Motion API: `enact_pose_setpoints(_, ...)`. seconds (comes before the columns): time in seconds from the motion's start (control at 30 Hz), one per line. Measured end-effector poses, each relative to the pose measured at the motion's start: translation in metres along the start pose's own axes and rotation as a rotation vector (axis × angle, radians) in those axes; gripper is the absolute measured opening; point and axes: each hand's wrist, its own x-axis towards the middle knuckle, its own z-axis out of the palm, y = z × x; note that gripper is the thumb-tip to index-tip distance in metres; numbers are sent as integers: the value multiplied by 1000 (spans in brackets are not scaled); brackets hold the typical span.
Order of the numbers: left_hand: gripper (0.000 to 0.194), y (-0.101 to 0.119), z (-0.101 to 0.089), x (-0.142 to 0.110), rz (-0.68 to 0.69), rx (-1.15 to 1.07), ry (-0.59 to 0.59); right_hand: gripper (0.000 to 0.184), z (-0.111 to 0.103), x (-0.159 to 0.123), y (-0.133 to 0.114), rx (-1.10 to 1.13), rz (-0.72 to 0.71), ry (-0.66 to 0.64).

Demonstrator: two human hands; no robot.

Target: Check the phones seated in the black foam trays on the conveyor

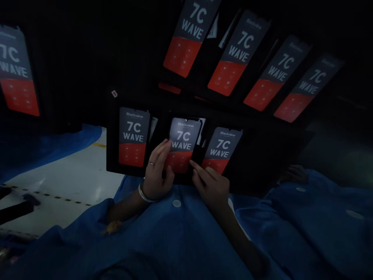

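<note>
Three phones printed "Blackview 7C WAVE" lie side by side in a black tray (113,151), each with a grey-and-red printed front. My left hand (157,171), wearing a ring and a bangle, has its fingers on the left edge of the middle phone (185,134). My right hand (210,186) pinches that phone's lower right corner, next to the right-hand phone (223,147). The left-hand phone (132,136) stands apart from my fingers. The lower part of the middle phone is partly hidden by my fingers.
Beyond the tray, a dark rack holds several more phones (239,54) in a slanted row, and another phone (17,74) sits far left. Blue sleeves (177,229) fill the bottom. A second person's hand (294,174) rests at right. White floor (64,175) with a dashed line lies left.
</note>
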Motion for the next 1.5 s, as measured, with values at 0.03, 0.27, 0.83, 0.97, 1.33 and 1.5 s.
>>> enact_pose_setpoints(0.03,63,0,0,0,0,-1,0,29,1,1,0,-6,10,-7)
enact_pose_setpoints(0.27,63,0,-2,0,-9,4,-7,32,3,9,-2,-95,6,-70)
enact_pose_setpoints(0.83,42,-30,-68,3,-58,107,303,39,6,5,-40,369,149,-200)
enact_pose_setpoints(0.97,34,-57,-95,9,-145,288,280,64,15,29,-75,739,325,-450)
enact_pose_setpoints(1.33,51,-79,-95,2,-160,320,56,75,34,76,-110,1090,582,-503)
enact_pose_setpoints(1.5,53,-83,-95,5,-158,324,44,73,36,77,-113,1213,685,-460)
